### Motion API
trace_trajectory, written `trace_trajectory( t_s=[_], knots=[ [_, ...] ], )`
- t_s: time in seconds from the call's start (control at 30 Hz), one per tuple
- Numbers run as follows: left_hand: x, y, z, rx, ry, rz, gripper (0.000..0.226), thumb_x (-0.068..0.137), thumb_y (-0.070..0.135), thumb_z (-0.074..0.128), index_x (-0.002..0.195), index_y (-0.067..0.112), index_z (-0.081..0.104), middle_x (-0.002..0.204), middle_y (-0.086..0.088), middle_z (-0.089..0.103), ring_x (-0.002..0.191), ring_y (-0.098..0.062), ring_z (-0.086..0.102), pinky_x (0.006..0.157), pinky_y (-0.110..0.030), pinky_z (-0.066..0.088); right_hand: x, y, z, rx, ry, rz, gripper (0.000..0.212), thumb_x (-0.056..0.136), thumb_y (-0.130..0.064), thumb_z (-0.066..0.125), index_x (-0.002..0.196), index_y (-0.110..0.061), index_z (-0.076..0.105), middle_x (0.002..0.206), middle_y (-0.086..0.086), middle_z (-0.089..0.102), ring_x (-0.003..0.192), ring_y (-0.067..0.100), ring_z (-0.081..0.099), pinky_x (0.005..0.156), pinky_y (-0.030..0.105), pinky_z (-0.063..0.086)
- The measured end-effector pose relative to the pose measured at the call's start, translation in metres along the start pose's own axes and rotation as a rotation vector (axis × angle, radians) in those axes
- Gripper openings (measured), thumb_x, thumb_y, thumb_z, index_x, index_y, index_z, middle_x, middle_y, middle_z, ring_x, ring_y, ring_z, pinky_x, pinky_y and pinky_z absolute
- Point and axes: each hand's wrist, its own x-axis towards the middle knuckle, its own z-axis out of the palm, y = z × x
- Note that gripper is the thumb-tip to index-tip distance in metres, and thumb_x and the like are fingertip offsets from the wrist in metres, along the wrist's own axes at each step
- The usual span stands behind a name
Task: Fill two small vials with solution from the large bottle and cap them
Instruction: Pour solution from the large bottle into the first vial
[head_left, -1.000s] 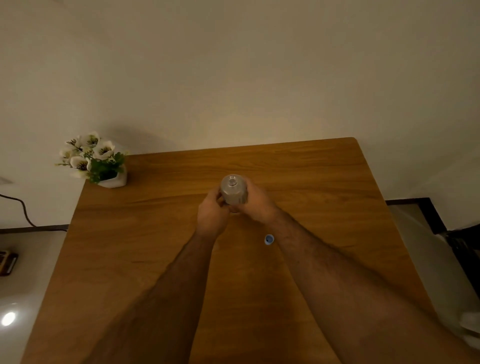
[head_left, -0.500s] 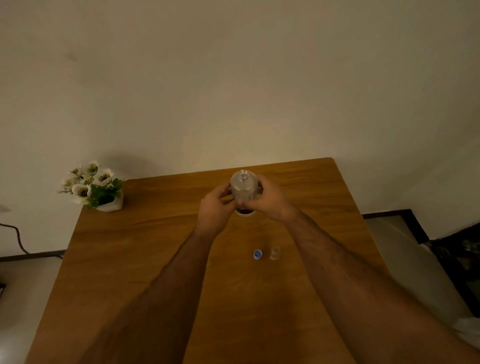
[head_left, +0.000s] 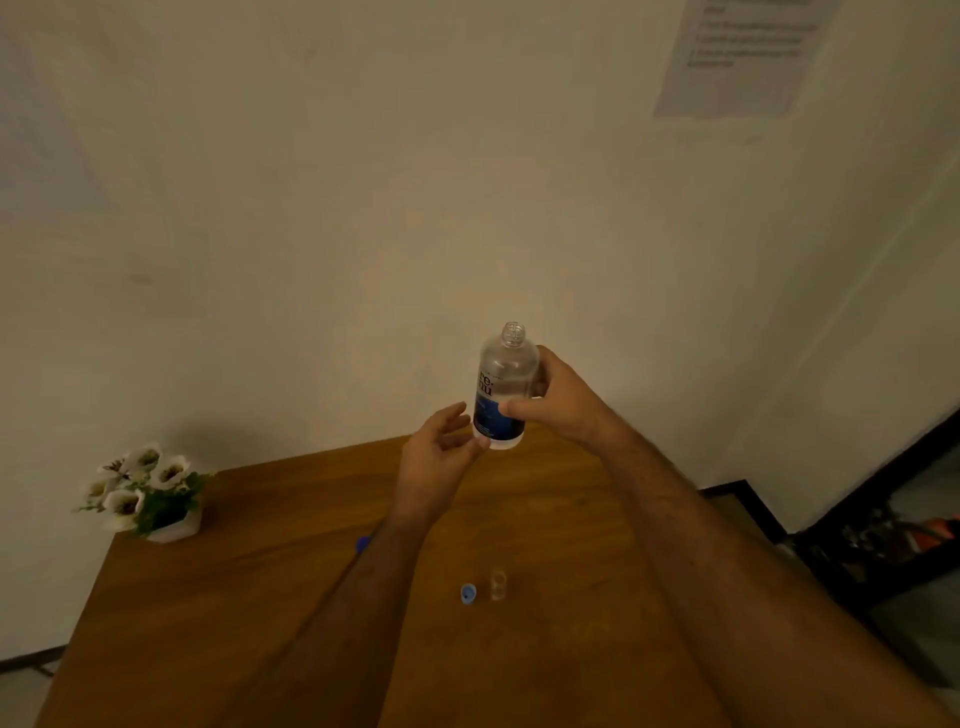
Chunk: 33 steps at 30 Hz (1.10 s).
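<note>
Presently the right hand (head_left: 558, 400) grips the uncapped large bottle (head_left: 503, 387) mid-body; left hand (head_left: 439, 457), fingers relaxed, touches its base. Smooth plastic, part-full, likely slippery: hold at the label.

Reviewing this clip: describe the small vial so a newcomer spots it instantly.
On the wooden table, look between the two forearms, nearer the viewer than the raised large bottle. The small vial stands upright there, clear and open-topped, just right of a blue cap.

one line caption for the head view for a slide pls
Right hand holds the uncapped bottle upright above the table; an open vial waits below.
</note>
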Motion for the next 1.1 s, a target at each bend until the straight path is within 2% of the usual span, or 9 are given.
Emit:
trace_trajectory(
  t_s=[0.07,0.17,0.33,0.4,0.5,0.6,0.8,0.93,1.1],
  knots=[
    [0.005,0.024,0.002,0.012,-0.049,0.083,0.078,0.076,0.027,0.080,0.143,0.025,0.041,0.124,0.017,0.053,0.107,-0.003,0.056,0.076,-0.015,0.051,-0.002,-0.015,-0.010,-0.004,-0.009,-0.027,0.067,0.075,-0.011,0.078,0.133,-0.020,0.046,0.122,0.001,0.060,0.111,0.018,0.061,0.088,0.034,0.056],
    [0.013,0.056,0.002,0.041,-0.094,0.201,0.083,0.075,0.029,0.081,0.145,0.028,0.038,0.131,0.015,0.052,0.116,-0.004,0.050,0.078,-0.008,0.047,-0.003,-0.037,-0.021,0.032,-0.015,-0.055,0.064,0.079,-0.003,0.073,0.134,-0.015,0.043,0.124,0.006,0.059,0.113,0.020,0.061,0.091,0.036,0.055],
    [0.023,0.093,-0.004,-0.051,-0.182,0.235,0.073,0.081,0.024,0.076,0.144,0.027,0.039,0.143,0.003,0.051,0.126,-0.019,0.052,0.100,-0.036,0.049,-0.002,-0.072,-0.037,0.088,-0.056,-0.086,0.063,0.081,0.009,0.064,0.134,-0.016,0.039,0.121,0.007,0.061,0.112,0.021,0.063,0.091,0.036,0.055],
    [0.025,0.106,-0.006,-0.063,-0.134,0.239,0.068,0.078,0.024,0.079,0.135,0.035,0.044,0.135,0.003,0.055,0.120,-0.020,0.057,0.096,-0.041,0.053,-0.001,-0.084,-0.040,0.098,-0.061,-0.117,0.063,0.082,0.010,0.062,0.136,-0.015,0.040,0.125,0.011,0.060,0.115,0.025,0.061,0.093,0.042,0.054],
    [0.027,0.124,-0.009,-0.077,-0.057,0.273,0.064,0.073,0.026,0.083,0.122,0.045,0.046,0.122,0.008,0.060,0.109,-0.014,0.062,0.083,-0.032,0.057,0.000,-0.099,-0.044,0.135,-0.035,-0.158,0.065,0.084,0.009,0.060,0.141,-0.015,0.041,0.129,0.012,0.059,0.117,0.027,0.060,0.094,0.046,0.054],
    [0.028,0.137,-0.009,-0.055,-0.013,0.302,0.064,0.070,0.028,0.085,0.122,0.043,0.049,0.110,0.018,0.060,0.104,-0.011,0.063,0.079,-0.031,0.058,0.000,-0.109,-0.045,0.167,-0.026,-0.173,0.067,0.085,0.003,0.067,0.143,-0.018,0.041,0.129,0.009,0.061,0.116,0.026,0.062,0.092,0.045,0.055],
    [0.025,0.141,0.000,-0.026,0.065,0.323,0.063,0.075,0.028,0.080,0.131,0.031,0.051,0.114,0.011,0.061,0.104,-0.013,0.063,0.079,-0.031,0.059,-0.002,-0.112,-0.043,0.109,0.004,-0.165,0.076,0.078,-0.011,0.080,0.141,-0.024,0.039,0.127,0.005,0.062,0.112,0.023,0.064,0.090,0.046,0.057],
    [0.023,0.132,0.004,-0.039,0.042,0.328,0.068,0.072,0.028,0.084,0.132,0.032,0.050,0.116,0.010,0.061,0.106,-0.010,0.061,0.079,-0.023,0.056,-0.005,-0.105,-0.044,0.127,0.041,-0.176,0.074,0.075,-0.009,0.082,0.136,-0.021,0.043,0.122,0.005,0.064,0.108,0.021,0.067,0.082,0.036,0.059],
    [0.018,0.103,0.012,-0.011,0.026,0.294,0.069,0.073,0.032,0.082,0.134,0.021,0.052,0.125,0.003,0.064,0.112,-0.010,0.059,0.091,-0.024,0.050,-0.010,-0.083,-0.037,0.091,0.117,-0.173,0.072,0.069,-0.010,0.086,0.130,-0.021,0.048,0.121,0.004,0.063,0.105,0.015,0.066,0.081,0.030,0.057]
  ],
)
